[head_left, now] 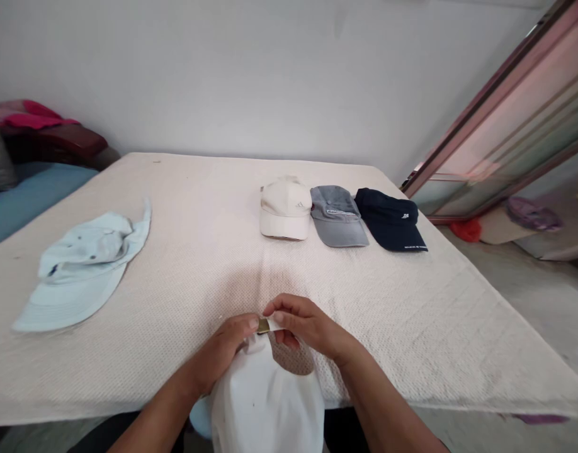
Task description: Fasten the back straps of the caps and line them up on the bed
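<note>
A white cap (270, 402) is held at the near edge of the table, its back opening facing up and away from me. My left hand (232, 340) pinches the cap beside the brass-coloured buckle (263, 326) of its back strap. The loose part of the white strap (274, 324) is between the thumb and fingers of my right hand (303, 321). Both hands are closed and close together, with the buckle between them. The cap's brim is mostly out of sight below.
On the cream-covered table (199, 251), a pale blue cap (88, 258) lies at left. A cream cap (285, 207), a grey cap (339, 216) and a navy cap (390, 219) sit in a row at the back right. A wall (251, 75) stands behind.
</note>
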Demonstrator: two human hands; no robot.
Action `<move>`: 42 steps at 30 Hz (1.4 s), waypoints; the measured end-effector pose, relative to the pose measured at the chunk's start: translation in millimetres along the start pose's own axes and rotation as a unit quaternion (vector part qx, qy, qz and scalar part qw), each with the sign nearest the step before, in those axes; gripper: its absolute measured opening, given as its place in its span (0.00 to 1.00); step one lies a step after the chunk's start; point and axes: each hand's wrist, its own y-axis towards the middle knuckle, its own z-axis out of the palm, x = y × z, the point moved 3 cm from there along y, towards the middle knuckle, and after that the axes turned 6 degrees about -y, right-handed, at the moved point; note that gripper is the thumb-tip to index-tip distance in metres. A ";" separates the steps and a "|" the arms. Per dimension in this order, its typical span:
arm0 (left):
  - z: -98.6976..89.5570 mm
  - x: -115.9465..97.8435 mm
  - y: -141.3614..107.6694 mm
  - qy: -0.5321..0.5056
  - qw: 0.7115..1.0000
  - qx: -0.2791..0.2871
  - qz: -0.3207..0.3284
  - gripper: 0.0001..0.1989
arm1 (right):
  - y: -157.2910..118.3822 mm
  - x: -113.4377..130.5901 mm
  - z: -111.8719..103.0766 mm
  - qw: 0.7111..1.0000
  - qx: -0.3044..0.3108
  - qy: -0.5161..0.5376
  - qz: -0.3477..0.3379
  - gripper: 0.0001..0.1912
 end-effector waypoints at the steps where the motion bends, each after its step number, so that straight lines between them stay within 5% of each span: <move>1: -1.9 -0.2 -0.4 -0.013 1.000 -0.008 -0.003 0.15 | -3.1 0.4 -3.2 1.000 0.010 -0.005 0.012 0.11; 5: -7.8 -0.6 -1.6 -0.058 0.998 -0.023 0.000 0.15 | -11.3 -3.0 -12.8 0.998 0.023 0.018 0.052 0.11; 9: -3.7 1.3 -3.8 -0.110 0.992 0.060 -0.025 0.16 | -9.1 -9.3 -14.1 0.997 0.010 0.044 0.069 0.10; 19: -0.9 2.8 -7.1 -0.152 0.982 0.094 -0.066 0.16 | -10.2 -4.2 -10.3 0.992 0.010 0.119 0.035 0.10; 27: -1.8 10.0 -4.1 -0.097 0.991 0.061 -0.076 0.16 | -5.8 -11.2 0.7 0.986 0.030 0.160 0.026 0.10; 32: -9.4 11.5 -2.2 -0.011 0.997 -0.034 -0.062 0.17 | -3.6 -10.5 6.4 0.982 0.038 0.186 0.003 0.10; 42: -7.1 10.0 -2.5 0.011 0.996 -0.072 -0.055 0.14 | -0.9 -11.3 6.7 0.990 0.015 0.138 0.022 0.11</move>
